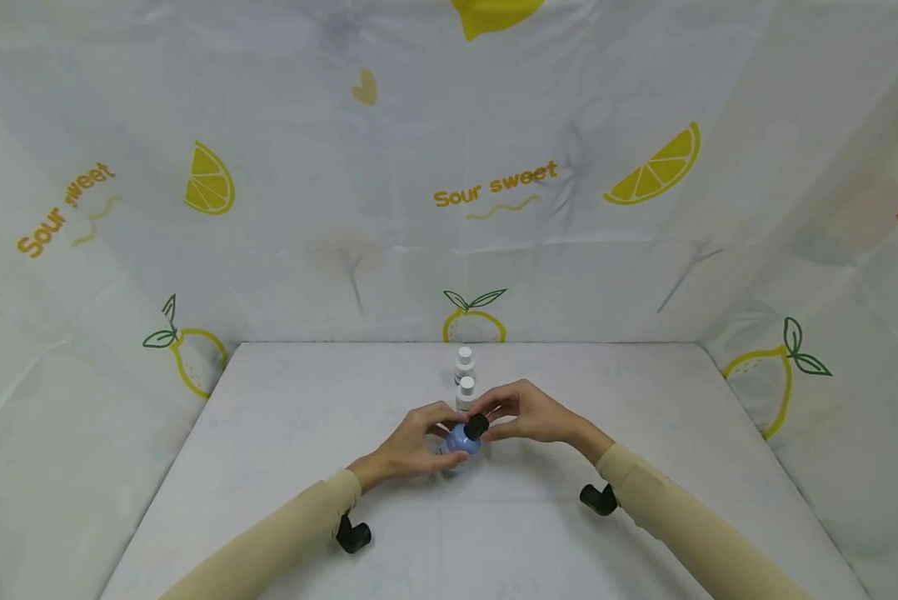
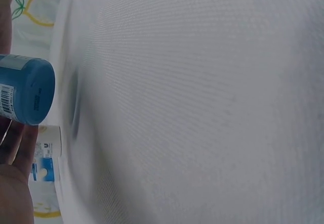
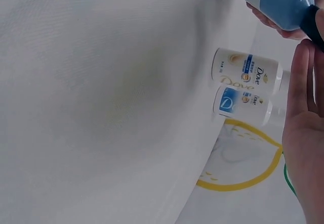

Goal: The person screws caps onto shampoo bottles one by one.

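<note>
My left hand (image 1: 411, 442) grips a blue bottle (image 1: 460, 442) with a black cap (image 1: 476, 427), thumb on one side and fingers on the other. The bottle tilts, its cap end toward my right hand. In the left wrist view the base of the blue bottle (image 2: 38, 91) shows, held above the table. My right hand (image 1: 531, 412) pinches the cap between thumb and fingertips; in the right wrist view the hand (image 3: 306, 118) partly covers that cap. Just behind stand two white Dove bottles, a nearer one (image 3: 245, 70) and a farther one (image 3: 243, 104), both upright.
A white cloth-covered table (image 1: 306, 400) lies under the hands. Behind and beside it hangs a white curtain (image 1: 284, 275) printed with lemons. Black wrist-worn devices, one left (image 1: 354, 536) and one right (image 1: 597, 500), stick out below the sleeves.
</note>
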Tool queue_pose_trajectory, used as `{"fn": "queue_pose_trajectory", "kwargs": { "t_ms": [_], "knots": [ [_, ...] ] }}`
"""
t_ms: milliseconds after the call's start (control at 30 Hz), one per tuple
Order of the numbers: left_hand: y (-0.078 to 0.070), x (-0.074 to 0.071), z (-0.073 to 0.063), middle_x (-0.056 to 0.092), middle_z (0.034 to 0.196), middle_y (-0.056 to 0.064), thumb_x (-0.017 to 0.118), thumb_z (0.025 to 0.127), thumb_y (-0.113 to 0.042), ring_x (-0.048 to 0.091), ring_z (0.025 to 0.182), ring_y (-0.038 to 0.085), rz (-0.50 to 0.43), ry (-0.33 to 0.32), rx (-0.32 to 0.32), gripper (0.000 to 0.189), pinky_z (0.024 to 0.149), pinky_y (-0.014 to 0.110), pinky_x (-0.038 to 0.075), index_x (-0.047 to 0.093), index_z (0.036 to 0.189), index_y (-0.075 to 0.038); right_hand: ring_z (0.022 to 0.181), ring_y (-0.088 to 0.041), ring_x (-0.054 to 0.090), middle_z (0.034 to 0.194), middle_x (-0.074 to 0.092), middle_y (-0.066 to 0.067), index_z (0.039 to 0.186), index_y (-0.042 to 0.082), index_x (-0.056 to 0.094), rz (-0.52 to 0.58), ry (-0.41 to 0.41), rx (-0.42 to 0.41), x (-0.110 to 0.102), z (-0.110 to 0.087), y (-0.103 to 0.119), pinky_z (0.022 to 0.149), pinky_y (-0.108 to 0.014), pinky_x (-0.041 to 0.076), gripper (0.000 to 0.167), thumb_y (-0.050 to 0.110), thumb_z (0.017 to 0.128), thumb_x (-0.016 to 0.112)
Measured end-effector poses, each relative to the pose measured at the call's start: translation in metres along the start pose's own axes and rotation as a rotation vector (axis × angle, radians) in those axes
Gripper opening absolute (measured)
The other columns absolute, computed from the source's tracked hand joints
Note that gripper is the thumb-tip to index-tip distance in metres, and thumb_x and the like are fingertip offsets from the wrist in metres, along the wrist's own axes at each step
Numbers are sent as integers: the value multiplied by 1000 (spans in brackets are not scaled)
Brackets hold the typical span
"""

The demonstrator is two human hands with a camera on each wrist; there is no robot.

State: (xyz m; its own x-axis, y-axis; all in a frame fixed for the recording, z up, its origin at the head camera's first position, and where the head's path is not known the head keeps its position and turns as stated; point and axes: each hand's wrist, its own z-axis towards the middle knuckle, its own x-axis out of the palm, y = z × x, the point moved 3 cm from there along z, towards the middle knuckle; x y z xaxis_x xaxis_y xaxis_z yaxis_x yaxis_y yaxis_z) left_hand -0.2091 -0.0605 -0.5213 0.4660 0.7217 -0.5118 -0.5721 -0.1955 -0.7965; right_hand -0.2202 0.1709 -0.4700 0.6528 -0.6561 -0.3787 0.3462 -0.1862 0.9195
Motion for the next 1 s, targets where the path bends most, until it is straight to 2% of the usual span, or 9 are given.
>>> {"fn": "queue_pose_trajectory", "kwargs": {
  "t_ms": [400,733,1000],
  "knots": [
    [-2,-1,2,73,118,12,87,89,-13,73,110,16,2,-8,6,46,91,27,68,72,132,-2,103,-7,73,117,77,-14,118,5,75,-48,-69,67,2,1,-1,100,-28,64,33,8,89,89],
    [-3,0,3,72,118,13,87,90,-14,73,109,17,3,-10,6,48,91,25,67,71,133,-1,93,-10,69,105,75,-10,106,6,73,-126,-130,67,3,1,0,89,-31,66,30,14,86,93],
    [-2,2,4,73,119,12,87,90,-15,74,111,19,23,-11,13,50,92,25,67,70,135,-1,83,-6,66,94,72,-1,99,11,69,-229,-168,87,4,1,-3,79,-21,61,32,24,86,95]
  ]
}}
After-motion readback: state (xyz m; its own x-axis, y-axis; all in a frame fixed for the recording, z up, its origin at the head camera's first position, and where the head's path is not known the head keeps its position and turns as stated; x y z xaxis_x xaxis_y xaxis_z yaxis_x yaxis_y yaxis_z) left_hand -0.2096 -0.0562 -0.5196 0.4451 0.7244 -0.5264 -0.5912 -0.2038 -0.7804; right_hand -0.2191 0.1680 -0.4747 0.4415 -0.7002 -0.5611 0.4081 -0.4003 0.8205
